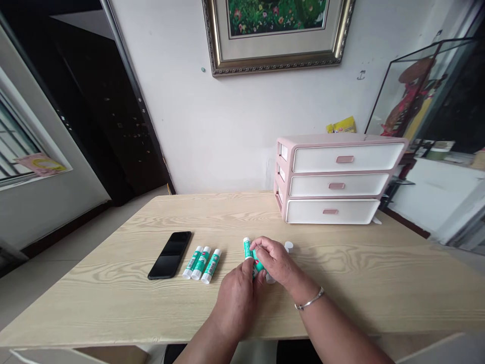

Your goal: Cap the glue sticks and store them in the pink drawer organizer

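Wall: white, where I see a gilt-framed picture
Door: dark, to my left
Window: barred, bright
Floor: pale tiles
Table: light woodgrain
Drawer unit: pink-and-white, three drawers
Glass case: dark-edged, to my right

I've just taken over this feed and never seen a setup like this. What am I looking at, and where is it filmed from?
There is no machine here: these are a person's bare left hand and right hand, the right wrist wearing a silver-coloured bracelet. The single picture comes from a camera on that person's head, looking forward and down.

On the pale wood-grain table lie a black phone and, beside it, three green-and-white cylindrical tubes. Farther back stands a pink-and-white three-drawer cabinet.

The left hand holds a green-and-white tube, with the right hand's fingers over it, hiding much of it. Another such tube shows just beyond the left hand.
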Action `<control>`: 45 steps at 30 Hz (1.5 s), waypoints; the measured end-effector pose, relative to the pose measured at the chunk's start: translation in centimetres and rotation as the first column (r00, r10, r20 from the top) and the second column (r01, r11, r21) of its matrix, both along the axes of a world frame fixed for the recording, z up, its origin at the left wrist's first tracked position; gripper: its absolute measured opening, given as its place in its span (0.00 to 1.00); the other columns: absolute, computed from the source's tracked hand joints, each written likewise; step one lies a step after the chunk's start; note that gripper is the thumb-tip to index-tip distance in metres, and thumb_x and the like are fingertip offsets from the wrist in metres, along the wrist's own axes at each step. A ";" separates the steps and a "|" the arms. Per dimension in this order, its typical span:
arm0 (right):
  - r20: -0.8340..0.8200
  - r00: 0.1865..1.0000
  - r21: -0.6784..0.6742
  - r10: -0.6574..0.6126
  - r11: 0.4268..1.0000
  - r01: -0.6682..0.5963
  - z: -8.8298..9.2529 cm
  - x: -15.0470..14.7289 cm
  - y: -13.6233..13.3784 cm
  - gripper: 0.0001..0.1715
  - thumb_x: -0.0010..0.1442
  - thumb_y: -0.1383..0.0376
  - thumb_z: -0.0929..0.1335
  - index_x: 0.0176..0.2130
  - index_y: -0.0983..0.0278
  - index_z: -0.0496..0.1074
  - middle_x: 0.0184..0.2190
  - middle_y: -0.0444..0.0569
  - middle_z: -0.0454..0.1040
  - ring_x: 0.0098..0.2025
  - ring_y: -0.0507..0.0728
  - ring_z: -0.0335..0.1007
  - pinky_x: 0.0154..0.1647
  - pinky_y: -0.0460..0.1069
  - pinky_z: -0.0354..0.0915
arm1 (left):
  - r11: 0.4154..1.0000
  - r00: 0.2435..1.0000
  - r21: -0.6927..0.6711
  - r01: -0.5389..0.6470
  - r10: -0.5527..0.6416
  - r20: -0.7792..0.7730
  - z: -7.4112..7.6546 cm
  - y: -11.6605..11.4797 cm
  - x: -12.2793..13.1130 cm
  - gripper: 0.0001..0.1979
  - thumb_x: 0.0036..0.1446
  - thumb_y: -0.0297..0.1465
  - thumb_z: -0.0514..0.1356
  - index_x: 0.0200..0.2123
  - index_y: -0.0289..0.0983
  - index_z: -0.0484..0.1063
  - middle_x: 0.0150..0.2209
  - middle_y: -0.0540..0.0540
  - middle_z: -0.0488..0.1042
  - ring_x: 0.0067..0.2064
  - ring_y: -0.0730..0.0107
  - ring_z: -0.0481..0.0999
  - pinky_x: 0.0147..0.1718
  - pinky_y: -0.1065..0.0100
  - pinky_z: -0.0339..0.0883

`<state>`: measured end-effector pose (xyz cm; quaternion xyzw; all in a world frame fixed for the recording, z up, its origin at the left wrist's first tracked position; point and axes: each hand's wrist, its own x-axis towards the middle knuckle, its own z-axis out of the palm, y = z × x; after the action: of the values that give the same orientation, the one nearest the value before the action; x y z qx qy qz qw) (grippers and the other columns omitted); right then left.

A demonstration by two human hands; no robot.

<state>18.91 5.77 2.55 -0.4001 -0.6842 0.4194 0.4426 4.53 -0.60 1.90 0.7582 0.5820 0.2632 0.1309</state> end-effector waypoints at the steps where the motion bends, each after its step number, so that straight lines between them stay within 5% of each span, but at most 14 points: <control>1: -0.027 1.000 -0.012 0.004 1.000 -0.004 0.0 -0.1 0.0 0.11 0.61 0.63 0.62 0.38 0.62 0.74 0.23 0.39 0.66 0.24 0.50 0.60 0.25 0.43 0.59 | 0.999 0.996 -0.040 0.031 -0.028 0.085 0.3 -0.1 0.0 0.14 0.70 0.40 0.49 0.46 0.39 0.69 0.37 0.41 0.80 0.38 0.59 0.80 0.34 0.67 0.63; 6: -0.096 0.995 0.002 0.015 1.000 -0.015 0.0 -0.4 -0.1 0.12 0.54 0.66 0.62 0.34 0.63 0.75 0.21 0.39 0.65 0.21 0.48 0.56 0.21 0.43 0.55 | 0.968 0.869 -0.143 0.206 -0.114 0.481 1.4 -0.7 -0.1 0.20 0.68 0.48 0.51 0.36 0.38 0.69 0.32 0.47 0.75 0.32 0.67 0.71 0.32 0.69 0.58; 9: -0.109 0.994 -0.013 0.030 0.999 -0.032 0.5 -0.5 -0.4 0.12 0.53 0.66 0.61 0.32 0.63 0.74 0.19 0.39 0.66 0.19 0.48 0.58 0.20 0.43 0.56 | 0.911 0.747 -0.309 0.274 0.000 0.665 1.3 -1.0 -0.2 0.22 0.63 0.52 0.55 0.34 0.37 0.68 0.25 0.53 0.67 0.25 0.75 0.60 0.25 0.72 0.53; 12: -0.137 0.988 -0.066 0.071 0.995 -0.081 0.9 -0.6 -0.8 0.11 0.53 0.64 0.61 0.31 0.62 0.72 0.17 0.38 0.65 0.16 0.49 0.61 0.16 0.43 0.57 | 0.801 0.543 -0.440 0.406 0.175 0.821 0.8 -1.4 -0.2 0.23 0.60 0.54 0.58 0.36 0.39 0.66 0.20 0.59 0.58 0.20 0.80 0.47 0.19 0.74 0.41; 16: -0.154 0.979 -0.091 0.134 0.985 -0.149 0.9 -0.9 -1.3 0.09 0.56 0.63 0.62 0.33 0.62 0.71 0.14 0.35 0.62 0.13 0.50 0.62 0.12 0.43 0.56 | 0.724 0.338 -0.444 0.528 0.301 0.892 0.3 -1.8 0.0 0.24 0.57 0.54 0.62 0.38 0.39 0.66 0.18 0.61 0.55 0.19 0.82 0.41 0.16 0.75 0.34; 22: -0.120 0.982 -0.077 0.144 0.985 -0.154 0.6 -0.4 -0.7 0.10 0.56 0.62 0.62 0.31 0.62 0.72 0.15 0.37 0.62 0.14 0.50 0.63 0.13 0.42 0.53 | 0.656 0.201 -0.420 0.627 0.385 0.901 0.6 -2.9 0.0 0.24 0.56 0.54 0.62 0.36 0.38 0.67 0.18 0.61 0.53 0.17 0.84 0.38 0.15 0.77 0.33; 25: -0.189 0.977 -0.033 -0.095 0.995 0.090 0.9 1.9 1.1 0.10 0.54 0.62 0.62 0.27 0.61 0.70 0.15 0.38 0.61 0.16 0.49 0.56 0.16 0.43 0.53 | 0.629 0.229 -0.421 0.653 0.366 0.902 0.7 -4.5 -0.3 0.27 0.57 0.58 0.58 0.38 0.38 0.67 0.17 0.61 0.51 0.17 0.83 0.39 0.16 0.77 0.34; 27: -0.265 0.919 -0.029 -0.293 0.955 0.296 1.3 3.4 2.1 0.10 0.55 0.62 0.61 0.26 0.60 0.69 0.14 0.37 0.55 0.16 0.50 0.50 0.17 0.44 0.50 | 0.637 0.335 -0.449 0.627 0.300 0.893 0.7 -5.4 -0.6 0.28 0.59 0.59 0.55 0.38 0.38 0.68 0.17 0.60 0.52 0.17 0.82 0.41 0.16 0.76 0.38; 31: -0.291 0.861 0.055 -0.418 0.891 0.451 1.6 3.6 2.2 0.11 0.54 0.62 0.61 0.28 0.61 0.71 0.15 0.36 0.54 0.19 0.50 0.49 0.20 0.45 0.49 | 0.931 0.764 -0.311 0.192 0.057 0.643 0.8 -4.9 -1.6 0.24 0.65 0.53 0.52 0.39 0.38 0.71 0.26 0.50 0.70 0.24 0.73 0.66 0.24 0.72 0.60; 34: -0.185 0.891 0.164 -0.415 0.881 0.444 0.8 2.5 2.1 0.12 0.55 0.63 0.62 0.28 0.62 0.72 0.17 0.38 0.60 0.22 0.51 0.55 0.25 0.46 0.54 | 0.991 0.961 -0.025 -0.135 0.137 0.240 0.5 -2.9 -2.7 0.17 0.69 0.42 0.50 0.47 0.38 0.71 0.39 0.42 0.78 0.38 0.60 0.78 0.35 0.65 0.68; 38: -0.195 0.834 0.100 -0.516 0.836 0.540 0.0 2.6 2.6 0.12 0.56 0.61 0.62 0.30 0.62 0.73 0.17 0.38 0.57 0.22 0.52 0.53 0.24 0.46 0.52 | 0.932 0.922 0.210 -0.295 0.335 -0.194 -0.5 -0.7 -4.4 0.13 0.68 0.34 0.51 0.46 0.38 0.73 0.44 0.38 0.79 0.39 0.57 0.80 0.33 0.63 0.69; 42: -0.254 0.750 -0.003 -0.610 0.776 0.630 0.9 3.2 2.6 0.13 0.55 0.60 0.61 0.29 0.62 0.72 0.15 0.36 0.52 0.20 0.52 0.49 0.21 0.46 0.48 | 0.894 0.846 0.383 -0.232 0.380 -0.375 -1.3 0.5 -5.0 0.12 0.66 0.31 0.54 0.48 0.35 0.74 0.43 0.37 0.78 0.46 0.53 0.78 0.43 0.58 0.71; 45: -0.237 0.765 0.034 -0.599 0.781 0.623 1.4 3.0 2.1 0.13 0.54 0.59 0.61 0.28 0.62 0.72 0.14 0.36 0.52 0.19 0.52 0.49 0.20 0.47 0.48 | 0.880 0.803 0.422 -0.217 0.407 -0.436 -1.6 1.0 -5.0 0.11 0.66 0.31 0.55 0.46 0.35 0.76 0.40 0.38 0.78 0.45 0.51 0.77 0.44 0.55 0.70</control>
<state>21.90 7.92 3.96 -0.5289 -0.4869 0.2541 0.6471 -0.45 0.37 0.27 0.7030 0.6573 0.1698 -0.2119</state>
